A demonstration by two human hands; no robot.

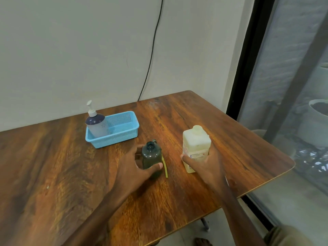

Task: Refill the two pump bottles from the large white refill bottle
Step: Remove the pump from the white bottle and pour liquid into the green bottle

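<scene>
A wooden surface point(71, 166) stands against a pale wall point(71, 50) with a black cable point(152, 50) running down it. At 11 o'clock a blue basket point(124, 137) holds one pump bottle point(97, 125), upright in its left end. At the centre the left grip point(131, 167) curls round a dark bottle point(151, 157) with an open neck, thumb in front, fingers behind. A yellow tube point(165, 166) lies just beside it at 3 o'clock. Further towards 3 o'clock, the right grip point(207, 166) wraps the large white refill bottle point(196, 142), which stands on the surface.

The large white refill bottle point(196, 143) carries a label point(196, 155) showing the letters "CHG" set sideways; all other print there is too blurred to read.
</scene>
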